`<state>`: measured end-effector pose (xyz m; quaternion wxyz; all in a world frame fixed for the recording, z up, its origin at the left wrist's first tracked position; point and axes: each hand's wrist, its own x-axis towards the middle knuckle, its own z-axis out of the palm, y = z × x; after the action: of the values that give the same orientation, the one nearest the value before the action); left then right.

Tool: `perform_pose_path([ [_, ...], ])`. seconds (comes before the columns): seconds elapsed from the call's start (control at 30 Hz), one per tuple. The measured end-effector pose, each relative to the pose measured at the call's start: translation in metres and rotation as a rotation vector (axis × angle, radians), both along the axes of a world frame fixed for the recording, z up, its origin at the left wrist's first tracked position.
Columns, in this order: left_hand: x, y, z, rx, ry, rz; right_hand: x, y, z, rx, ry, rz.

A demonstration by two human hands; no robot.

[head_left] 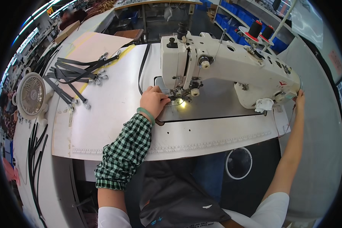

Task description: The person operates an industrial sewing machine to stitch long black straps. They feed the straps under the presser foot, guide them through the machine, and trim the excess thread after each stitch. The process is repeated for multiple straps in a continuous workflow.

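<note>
White table [102, 123], piled straps [76, 71] left of left hand [153, 99], probably for easy reach. It pinches 1 black strap [143, 66], likely steadying it; right hand [300, 99] at sewing machine [231, 57], grip unclear.

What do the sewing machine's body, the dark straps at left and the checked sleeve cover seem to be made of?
Sewing machine's body: probably painted metal, smooth and cream, with a soft sheen.
Dark straps: leather or synthetic, unclear; flat, even, fairly matte bands.
Checked sleeve cover: seemingly woven cloth, matte, since it creases and gathers.
</note>
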<state>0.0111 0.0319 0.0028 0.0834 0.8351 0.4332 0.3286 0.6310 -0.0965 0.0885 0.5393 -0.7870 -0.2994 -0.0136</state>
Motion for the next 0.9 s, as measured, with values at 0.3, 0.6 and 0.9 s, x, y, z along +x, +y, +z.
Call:
perform_pose_path([
  [0.3,0.0,-0.001,0.001,-0.003,0.042,0.027,-0.047,0.021,-0.063,0.615,0.29,0.258],
  [0.6,-0.001,0.001,0.0,0.024,0.049,0.028,-0.005,0.017,0.016,-0.053,-0.073,-0.01],
  [0.9,0.007,0.005,-0.002,0.015,0.016,-0.007,0.031,0.003,-0.045,0.267,-0.105,-0.035],
])
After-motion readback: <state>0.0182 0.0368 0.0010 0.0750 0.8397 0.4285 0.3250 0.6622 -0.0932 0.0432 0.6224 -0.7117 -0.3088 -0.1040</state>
